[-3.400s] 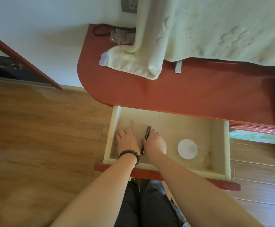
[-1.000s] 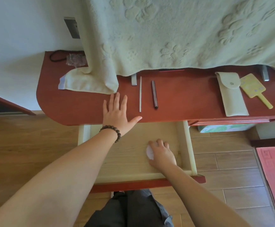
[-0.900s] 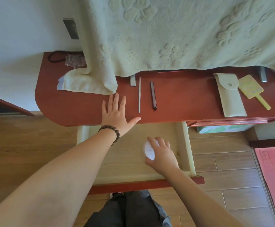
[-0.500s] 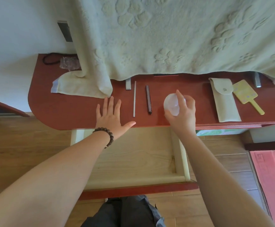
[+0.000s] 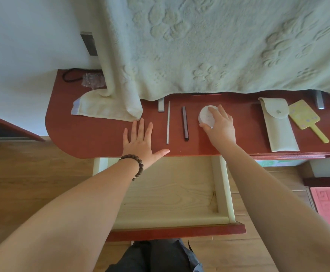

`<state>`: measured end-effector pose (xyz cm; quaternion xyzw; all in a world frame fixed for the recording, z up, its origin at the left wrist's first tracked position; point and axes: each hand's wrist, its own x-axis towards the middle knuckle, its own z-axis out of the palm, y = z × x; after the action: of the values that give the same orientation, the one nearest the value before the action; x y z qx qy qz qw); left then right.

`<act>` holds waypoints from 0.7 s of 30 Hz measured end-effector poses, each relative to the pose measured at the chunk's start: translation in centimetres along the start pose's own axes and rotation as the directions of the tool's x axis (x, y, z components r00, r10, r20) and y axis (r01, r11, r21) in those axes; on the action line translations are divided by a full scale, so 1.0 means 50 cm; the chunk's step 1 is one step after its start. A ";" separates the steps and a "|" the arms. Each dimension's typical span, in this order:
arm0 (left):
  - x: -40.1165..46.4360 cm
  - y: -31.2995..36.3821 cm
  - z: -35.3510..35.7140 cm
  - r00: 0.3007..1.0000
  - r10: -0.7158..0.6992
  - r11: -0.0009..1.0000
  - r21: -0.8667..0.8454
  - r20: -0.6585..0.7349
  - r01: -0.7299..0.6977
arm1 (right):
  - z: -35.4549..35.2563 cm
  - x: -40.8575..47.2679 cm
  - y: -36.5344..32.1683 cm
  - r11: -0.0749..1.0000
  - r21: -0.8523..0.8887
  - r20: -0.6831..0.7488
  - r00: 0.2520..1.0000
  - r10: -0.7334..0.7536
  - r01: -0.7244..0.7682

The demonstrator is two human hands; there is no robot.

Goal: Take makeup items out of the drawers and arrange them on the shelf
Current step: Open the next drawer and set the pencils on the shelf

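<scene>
My right hand (image 5: 220, 128) grips a round white jar (image 5: 206, 116) that sits on or just above the red shelf top (image 5: 93, 138). Left of the jar lie a dark pencil-like stick (image 5: 185, 122) and a thin pale stick (image 5: 168, 122), side by side. My left hand (image 5: 140, 142), with a bead bracelet on the wrist, lies flat and spread on the shelf near its front edge. Below the shelf the pale wooden drawer (image 5: 222, 185) stands pulled out, and nothing shows on its visible floor.
A cream towel (image 5: 199, 46) hangs over the back of the shelf, its end folded at the left. A pale pouch (image 5: 280, 130) and a yellow hand mirror (image 5: 305, 118) lie at the right. A cord and a plastic wrapper (image 5: 91, 80) sit in the back left corner.
My right hand picked the white jar out of the drawer and carried it up onto the shelf, right of the dark stick. My left hand stayed flat on the shelf.
</scene>
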<state>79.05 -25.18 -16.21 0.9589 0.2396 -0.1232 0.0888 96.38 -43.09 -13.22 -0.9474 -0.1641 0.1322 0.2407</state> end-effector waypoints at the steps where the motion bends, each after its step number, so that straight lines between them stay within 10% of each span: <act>1: 0.000 0.000 0.001 1.000 -0.001 1.000 -0.004 0.004 0.001 | -0.001 -0.002 0.001 1.000 0.018 0.017 1.000 -0.002 0.002; 6: 0.000 -0.015 -0.022 0.997 0.039 0.999 0.018 0.068 -0.041 | -0.009 -0.081 0.010 0.991 0.075 -0.014 0.994 -0.113 0.113; 14: -0.236 -0.046 0.007 0.969 0.055 0.972 -0.209 -0.241 -0.107 | 0.011 -0.393 0.069 0.994 0.097 -0.133 0.991 -0.035 0.048; 21: -0.518 -0.117 0.124 0.925 -0.357 0.872 -0.402 -0.131 0.280 | 0.097 -0.612 0.147 0.947 0.092 -0.071 0.947 0.313 -0.307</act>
<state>52.91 -32.87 -15.56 0.8784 0.4219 0.0093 0.2243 68.73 -58.62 -15.76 -0.9559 0.0027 0.1346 0.2612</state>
